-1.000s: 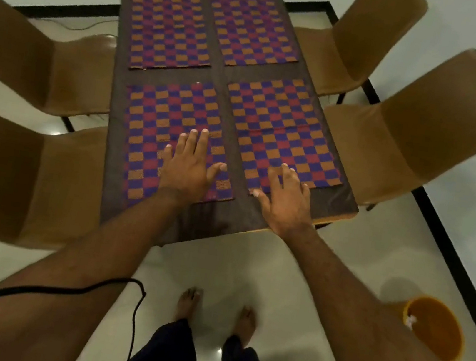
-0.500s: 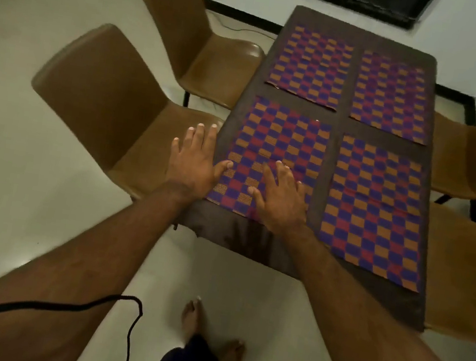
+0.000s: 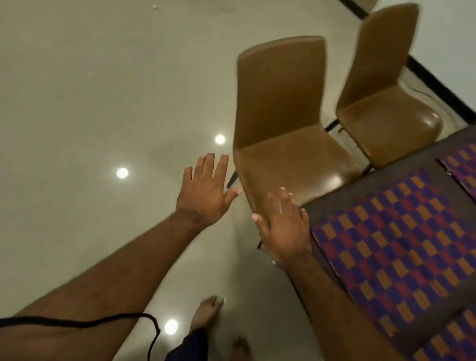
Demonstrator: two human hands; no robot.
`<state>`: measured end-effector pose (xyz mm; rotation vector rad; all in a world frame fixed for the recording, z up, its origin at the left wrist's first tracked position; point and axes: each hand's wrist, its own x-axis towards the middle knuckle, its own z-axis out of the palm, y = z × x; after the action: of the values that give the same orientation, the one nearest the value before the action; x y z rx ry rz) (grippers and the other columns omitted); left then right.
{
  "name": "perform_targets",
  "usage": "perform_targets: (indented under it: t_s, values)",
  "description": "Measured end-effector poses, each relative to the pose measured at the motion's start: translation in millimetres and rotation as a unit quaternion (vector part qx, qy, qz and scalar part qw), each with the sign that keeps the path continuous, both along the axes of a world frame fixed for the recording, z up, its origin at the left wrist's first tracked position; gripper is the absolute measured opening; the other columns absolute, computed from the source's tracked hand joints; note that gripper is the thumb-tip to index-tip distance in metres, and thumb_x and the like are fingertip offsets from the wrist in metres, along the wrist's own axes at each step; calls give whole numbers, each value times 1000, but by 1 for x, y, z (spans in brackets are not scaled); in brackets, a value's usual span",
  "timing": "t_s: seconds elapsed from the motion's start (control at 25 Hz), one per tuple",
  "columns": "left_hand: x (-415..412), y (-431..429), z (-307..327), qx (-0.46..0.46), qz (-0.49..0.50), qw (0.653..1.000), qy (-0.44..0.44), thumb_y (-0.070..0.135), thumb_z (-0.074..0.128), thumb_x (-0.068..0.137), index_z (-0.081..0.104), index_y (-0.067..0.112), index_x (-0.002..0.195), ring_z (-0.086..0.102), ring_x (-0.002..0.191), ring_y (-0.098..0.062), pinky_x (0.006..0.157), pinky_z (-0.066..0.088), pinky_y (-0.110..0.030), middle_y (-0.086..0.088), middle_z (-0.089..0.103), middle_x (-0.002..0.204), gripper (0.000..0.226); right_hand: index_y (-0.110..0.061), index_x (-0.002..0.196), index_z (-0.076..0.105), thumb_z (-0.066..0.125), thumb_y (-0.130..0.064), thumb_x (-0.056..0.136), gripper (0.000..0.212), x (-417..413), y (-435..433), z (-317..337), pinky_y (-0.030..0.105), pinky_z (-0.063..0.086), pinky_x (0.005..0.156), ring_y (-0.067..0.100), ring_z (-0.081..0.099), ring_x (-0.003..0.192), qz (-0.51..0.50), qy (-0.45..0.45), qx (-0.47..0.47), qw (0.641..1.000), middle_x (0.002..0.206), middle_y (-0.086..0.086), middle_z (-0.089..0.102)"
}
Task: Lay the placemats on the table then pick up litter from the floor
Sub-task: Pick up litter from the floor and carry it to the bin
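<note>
Pale floor (image 3: 76, 78) fills the left. At right the bench (image 3: 362, 188) carries checked placemats (image 3: 400, 244), laid flat, with a brown chair (image 3: 281, 109) beside it. Left hand (image 3: 202, 190) and right hand (image 3: 283, 227) hover, fingers spread, holding nothing. A small scrap (image 3: 154, 6) lies on the far floor.

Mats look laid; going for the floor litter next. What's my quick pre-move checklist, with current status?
1. Placemats flat on the table: ok for the three in view; the fourth, cannot tell.
2. Left hand free: ok, open, holding nothing.
3. Right hand free: ok, open by the near chair seat edge.
4. Litter spotted: ok, one pale scrap on the floor, far ahead-left.
5. Route to it: ok, bare floor left of the chair.
</note>
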<state>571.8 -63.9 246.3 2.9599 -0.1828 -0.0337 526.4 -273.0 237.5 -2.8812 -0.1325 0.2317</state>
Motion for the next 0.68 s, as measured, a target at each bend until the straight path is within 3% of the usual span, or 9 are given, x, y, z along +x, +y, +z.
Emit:
perform_targets:
  t_s: [0.36,0.68]
  values:
    - [-141,66,-42,4,169,983,67,71,30,97,15,18,160,27,148,-38,115,28,-58,-20,26,162,84,-28,159,17,33,-59,102,67,-41,47,-26,56,21,119,29,15,153,156,74,-10,985,167,8,16]
    - [-163,90,-28,0,215,975,63,70,30,97,15,17,160,26,149,-39,116,28,-59,-21,25,162,84,-27,157,23,34,-59,100,66,-40,37,-27,57,29,115,32,25,149,164,51,-11,985,163,11,26]
